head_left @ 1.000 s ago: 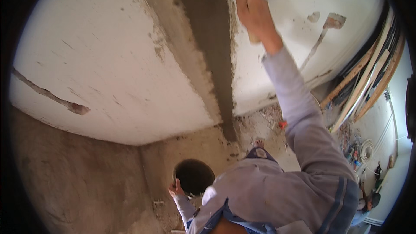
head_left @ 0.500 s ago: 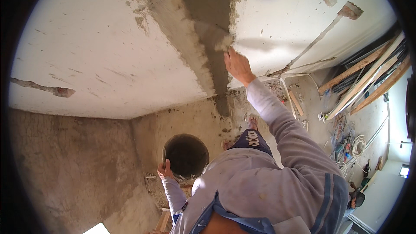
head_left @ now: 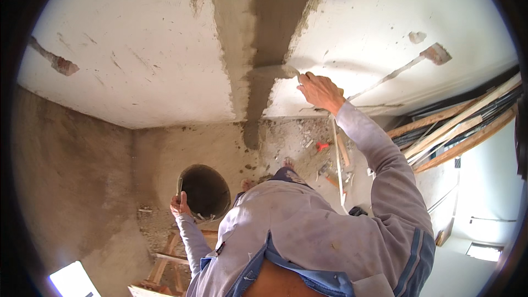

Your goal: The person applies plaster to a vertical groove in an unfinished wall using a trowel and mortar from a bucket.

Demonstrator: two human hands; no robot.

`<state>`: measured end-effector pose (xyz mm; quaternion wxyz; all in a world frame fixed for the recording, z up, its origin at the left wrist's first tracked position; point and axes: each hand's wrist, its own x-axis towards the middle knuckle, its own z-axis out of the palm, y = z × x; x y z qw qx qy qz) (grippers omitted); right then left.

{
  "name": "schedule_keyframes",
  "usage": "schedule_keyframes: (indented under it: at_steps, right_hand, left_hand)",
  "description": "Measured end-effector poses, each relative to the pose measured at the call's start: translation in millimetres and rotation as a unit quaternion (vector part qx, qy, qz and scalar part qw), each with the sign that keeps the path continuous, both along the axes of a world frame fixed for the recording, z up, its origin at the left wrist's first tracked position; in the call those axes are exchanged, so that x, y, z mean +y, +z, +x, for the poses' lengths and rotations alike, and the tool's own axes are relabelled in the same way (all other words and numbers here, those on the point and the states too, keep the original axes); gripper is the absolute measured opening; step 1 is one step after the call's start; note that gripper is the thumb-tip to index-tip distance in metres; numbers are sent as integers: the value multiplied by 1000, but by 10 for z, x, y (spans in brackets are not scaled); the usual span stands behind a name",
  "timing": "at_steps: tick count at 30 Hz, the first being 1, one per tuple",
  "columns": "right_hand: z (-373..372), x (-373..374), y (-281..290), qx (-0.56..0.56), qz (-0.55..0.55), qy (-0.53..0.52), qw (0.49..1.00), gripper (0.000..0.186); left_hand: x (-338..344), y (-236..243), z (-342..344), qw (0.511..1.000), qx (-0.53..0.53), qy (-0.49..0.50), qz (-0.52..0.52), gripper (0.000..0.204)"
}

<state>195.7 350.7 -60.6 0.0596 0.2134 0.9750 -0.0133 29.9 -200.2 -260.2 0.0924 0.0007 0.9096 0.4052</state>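
White wall [head_left: 154, 38], right hand [head_left: 320, 91] outstretched, curled round tool [head_left: 291, 71], left hand [head_left: 179, 204] low, gripping bucket [head_left: 180, 183]

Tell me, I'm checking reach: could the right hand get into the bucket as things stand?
Probably yes: the bucket is uncovered, and nothing visible blocks the space between. The right hand holds a tool at the wall, though, and would have to come down leftward.

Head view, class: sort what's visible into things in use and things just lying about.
In use:
bucket, left hand on its rim
hand tool, kind unclear, in right hand
grey wall strip

Apparently lying about:
wooden planks
red object on floor
long white strip
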Motion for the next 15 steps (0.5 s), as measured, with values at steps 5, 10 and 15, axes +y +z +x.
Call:
schedule_keyframes:
  at_steps: [5, 10, 15]
  right_hand:
    - [-171, 278, 745, -17, 131, 22, 991, 35]
    - [-103, 372, 1886, 61, 167, -5, 984, 32]
    - [22, 743, 2996, 216, 262, 116, 934, 35]
  left_hand:
    - [-95, -441, 189, 995, -17, 58, 79, 52]
    - [66, -530, 371, 991, -30, 109, 67, 57]
    - [129, -861, 594, 981, -13, 134, 142, 57]
